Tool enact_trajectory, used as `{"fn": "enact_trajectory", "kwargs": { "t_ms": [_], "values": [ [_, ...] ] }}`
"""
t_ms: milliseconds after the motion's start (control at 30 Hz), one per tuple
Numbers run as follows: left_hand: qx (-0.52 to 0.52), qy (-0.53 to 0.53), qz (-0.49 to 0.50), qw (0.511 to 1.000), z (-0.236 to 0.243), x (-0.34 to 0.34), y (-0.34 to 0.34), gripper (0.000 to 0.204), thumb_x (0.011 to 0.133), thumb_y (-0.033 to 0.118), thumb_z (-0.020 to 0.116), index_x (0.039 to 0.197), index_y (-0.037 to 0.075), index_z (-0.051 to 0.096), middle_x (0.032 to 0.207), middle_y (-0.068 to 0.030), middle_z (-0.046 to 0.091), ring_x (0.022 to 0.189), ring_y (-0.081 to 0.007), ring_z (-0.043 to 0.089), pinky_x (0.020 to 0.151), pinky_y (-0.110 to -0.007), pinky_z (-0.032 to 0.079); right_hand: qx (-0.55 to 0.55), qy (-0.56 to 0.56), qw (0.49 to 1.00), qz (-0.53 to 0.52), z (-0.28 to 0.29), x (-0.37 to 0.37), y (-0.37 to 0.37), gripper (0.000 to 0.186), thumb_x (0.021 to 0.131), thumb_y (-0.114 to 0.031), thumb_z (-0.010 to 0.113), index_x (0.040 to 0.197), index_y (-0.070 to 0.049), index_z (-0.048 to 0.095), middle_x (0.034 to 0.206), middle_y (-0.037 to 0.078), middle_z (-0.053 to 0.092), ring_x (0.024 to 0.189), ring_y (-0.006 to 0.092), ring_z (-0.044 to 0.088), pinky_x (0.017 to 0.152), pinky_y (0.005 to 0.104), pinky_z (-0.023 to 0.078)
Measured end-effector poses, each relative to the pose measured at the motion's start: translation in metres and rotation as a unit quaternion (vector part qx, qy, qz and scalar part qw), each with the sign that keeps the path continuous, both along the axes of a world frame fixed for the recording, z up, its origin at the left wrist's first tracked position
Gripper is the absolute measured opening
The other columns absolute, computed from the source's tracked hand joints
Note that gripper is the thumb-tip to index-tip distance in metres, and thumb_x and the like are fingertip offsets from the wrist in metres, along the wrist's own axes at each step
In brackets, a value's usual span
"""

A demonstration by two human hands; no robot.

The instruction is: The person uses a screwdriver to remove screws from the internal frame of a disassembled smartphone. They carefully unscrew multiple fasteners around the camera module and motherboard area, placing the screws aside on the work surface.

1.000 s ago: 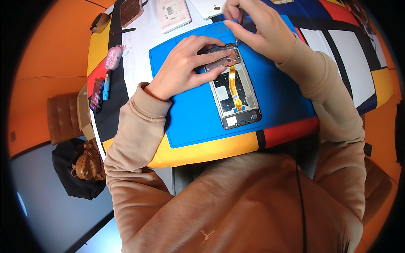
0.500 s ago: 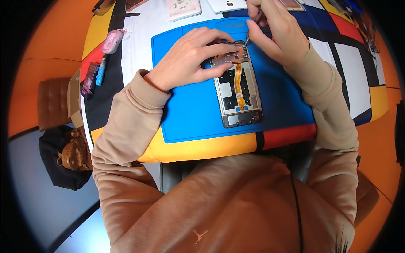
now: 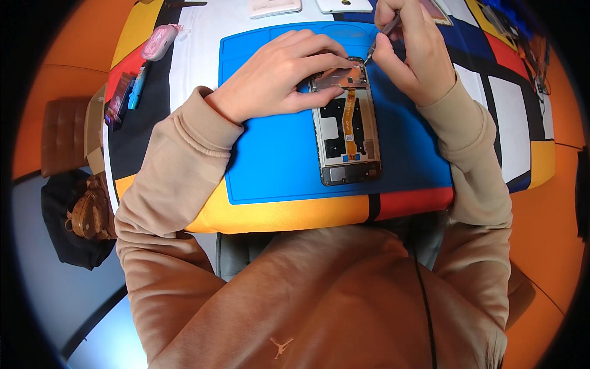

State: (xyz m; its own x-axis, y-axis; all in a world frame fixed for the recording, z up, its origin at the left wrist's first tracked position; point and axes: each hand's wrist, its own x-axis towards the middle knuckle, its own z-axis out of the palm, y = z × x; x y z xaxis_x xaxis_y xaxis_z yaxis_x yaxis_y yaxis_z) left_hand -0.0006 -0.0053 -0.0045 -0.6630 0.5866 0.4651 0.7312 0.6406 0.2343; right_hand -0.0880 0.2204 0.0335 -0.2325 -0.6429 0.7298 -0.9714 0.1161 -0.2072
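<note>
An opened smartphone lies face down on a blue work mat, its far end turned away from me. A yellow flex ribbon runs lengthwise over its bared inside. My left hand reaches over the phone's upper left part, gripping it with thumb and fingers at the edge and the metal-coloured plate. In my right hand a slim dark screwdriver is pinched, slanting down. Its thin tip meets the phone's top right corner, or hovers just over it; I cannot tell which.
Beyond the mat lie a pinkish-white device and a white phone. Left on the patterned cloth are a pink case, a blue pen-like tube and a dark box. Cables lie at the far right.
The view has shifted slightly. My right hand has turned so more of the screwdriver shows, its tip still by the phone's top right corner. My left hand stays on the phone.
</note>
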Motion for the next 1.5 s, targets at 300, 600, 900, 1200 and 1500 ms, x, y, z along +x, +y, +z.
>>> {"fn": "enact_trajectory", "kwargs": {
  "t_ms": [300,600,900,1200,1500],
  "values": [
    [-0.007,0.008,0.002,1.000,-0.002,-0.001,0.000,0.033,0.087,0.019,0.075,0.118,0.007,0.072,0.122,-0.0070,0.066,0.104,-0.0249,0.062,0.092,-0.036,0.052,0.024,-0.104,0.993,-0.059,-0.008,0.001,-0.001,0.024,0.084,0.004,0.064,0.101,-0.002,0.049,0.080,0.008,0.051,0.064,0.0193,0.055,0.059,0.0294,0.046],
    [-0.011,0.009,0.000,1.000,-0.001,-0.001,0.000,0.033,0.088,0.019,0.074,0.120,0.007,0.072,0.122,-0.0079,0.066,0.104,-0.0258,0.062,0.092,-0.037,0.052,-0.015,-0.095,0.993,-0.069,-0.007,0.009,-0.007,0.025,0.082,0.006,0.064,0.101,-0.001,0.049,0.078,0.008,0.051,0.063,0.0202,0.056,0.058,0.0310,0.046],
    [-0.011,-0.002,0.004,1.000,0.002,0.000,0.000,0.033,0.089,0.021,0.073,0.120,0.007,0.072,0.122,-0.0088,0.066,0.105,-0.0265,0.062,0.093,-0.037,0.051,-0.046,-0.049,0.997,-0.032,-0.015,-0.002,-0.007,0.025,0.080,0.005,0.066,0.099,-0.001,0.051,0.074,0.008,0.052,0.059,0.0185,0.057,0.055,0.0295,0.046],
    [-0.013,-0.020,0.005,1.000,0.005,0.001,0.001,0.034,0.089,0.020,0.073,0.120,0.006,0.071,0.122,-0.0091,0.066,0.106,-0.0266,0.062,0.093,-0.037,0.052,-0.048,-0.029,0.998,-0.014,-0.016,-0.007,-0.006,0.029,0.081,0.005,0.065,0.105,-0.002,0.050,0.073,0.007,0.055,0.058,0.0185,0.059,0.054,0.0295,0.046],
    [0.071,-0.072,0.060,0.993,0.007,0.001,0.002,0.025,0.095,0.017,0.065,0.116,0.004,0.071,0.114,-0.0110,0.068,0.102,-0.0248,0.064,0.092,-0.033,0.051,-0.090,-0.281,0.952,-0.082,-0.023,0.009,-0.004,0.035,0.089,0.002,0.067,0.120,-0.005,0.052,0.070,0.002,0.053,0.058,0.0063,0.050,0.053,0.0230,0.039]
  ]
}}
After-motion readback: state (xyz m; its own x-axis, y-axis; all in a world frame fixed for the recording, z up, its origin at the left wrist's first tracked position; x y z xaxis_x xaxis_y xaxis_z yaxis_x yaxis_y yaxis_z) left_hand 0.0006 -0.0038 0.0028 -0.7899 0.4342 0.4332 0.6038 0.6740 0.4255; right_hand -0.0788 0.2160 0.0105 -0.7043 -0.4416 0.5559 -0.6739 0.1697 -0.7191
